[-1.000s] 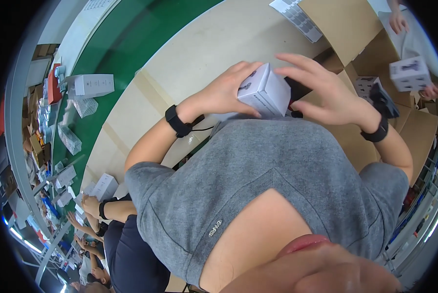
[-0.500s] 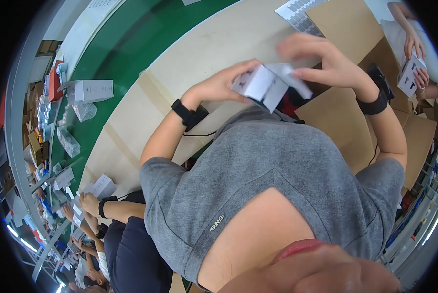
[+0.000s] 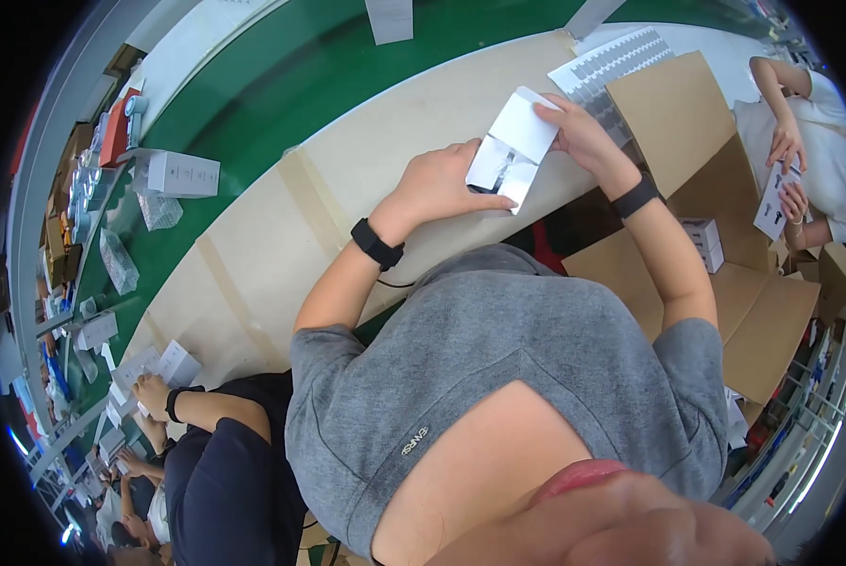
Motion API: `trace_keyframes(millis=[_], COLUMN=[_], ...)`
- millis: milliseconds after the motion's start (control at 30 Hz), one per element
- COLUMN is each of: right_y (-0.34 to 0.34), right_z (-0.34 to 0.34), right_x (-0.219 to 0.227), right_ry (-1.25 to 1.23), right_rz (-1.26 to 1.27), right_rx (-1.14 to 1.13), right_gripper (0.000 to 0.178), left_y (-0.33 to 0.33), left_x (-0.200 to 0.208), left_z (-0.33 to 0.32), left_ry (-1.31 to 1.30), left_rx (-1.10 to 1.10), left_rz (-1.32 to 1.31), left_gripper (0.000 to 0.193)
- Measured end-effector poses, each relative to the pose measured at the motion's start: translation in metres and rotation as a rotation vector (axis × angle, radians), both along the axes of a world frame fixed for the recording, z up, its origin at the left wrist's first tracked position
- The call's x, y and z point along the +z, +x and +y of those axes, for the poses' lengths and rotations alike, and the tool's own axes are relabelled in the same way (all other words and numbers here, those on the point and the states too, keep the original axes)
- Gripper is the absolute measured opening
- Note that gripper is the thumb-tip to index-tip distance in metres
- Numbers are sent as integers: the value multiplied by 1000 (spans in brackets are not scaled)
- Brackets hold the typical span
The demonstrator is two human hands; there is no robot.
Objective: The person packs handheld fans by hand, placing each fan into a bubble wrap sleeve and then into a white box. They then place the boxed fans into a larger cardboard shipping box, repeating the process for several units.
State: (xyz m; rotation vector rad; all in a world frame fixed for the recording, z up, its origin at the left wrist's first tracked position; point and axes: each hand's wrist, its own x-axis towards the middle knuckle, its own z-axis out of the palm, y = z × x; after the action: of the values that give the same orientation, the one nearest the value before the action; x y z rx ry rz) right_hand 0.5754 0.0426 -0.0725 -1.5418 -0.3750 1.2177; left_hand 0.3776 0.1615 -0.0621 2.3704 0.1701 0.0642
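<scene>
A small white box is tilted over the pale worktop, its lid flap raised and its inside facing me. Something dark and partly clear shows inside, too small to name. My left hand wraps round the box's left side, thumb along the lower edge. At the upper right, my right hand pinches the lid flap, thumb on its inner face. Both hands are closed on this one box, and the fingers behind it are hidden.
An open cardboard carton with small white boxes inside stands to the right, beside a patterned grey-white sheet. A green belt curves beyond the worktop, bearing a white box. Co-workers handle boxes left and right.
The box has turned so that its inside faces me. My right hand, blurred and raised before, has come in and grips the lid flap. My left hand keeps its hold.
</scene>
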Motion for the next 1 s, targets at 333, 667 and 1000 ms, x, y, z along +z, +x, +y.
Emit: trace_keyframes(millis=[333,667,1000], right_y=[-56,-47,-34], right_z=[-44,-64,-44], right_x=[52,5,-3], right_ry=[334,521,408], right_rz=[-1059,-1637,-1491], right_rx=[252,551,272], right_gripper=[30,27,27], left_y=[9,9,38], left_x=[-15,-29,-16], left_z=[9,22,-8], left_ry=[-32,-8,485], left_rx=[228,312,-84], left_rz=[-99,-90,-555], left_gripper=[31,26,34])
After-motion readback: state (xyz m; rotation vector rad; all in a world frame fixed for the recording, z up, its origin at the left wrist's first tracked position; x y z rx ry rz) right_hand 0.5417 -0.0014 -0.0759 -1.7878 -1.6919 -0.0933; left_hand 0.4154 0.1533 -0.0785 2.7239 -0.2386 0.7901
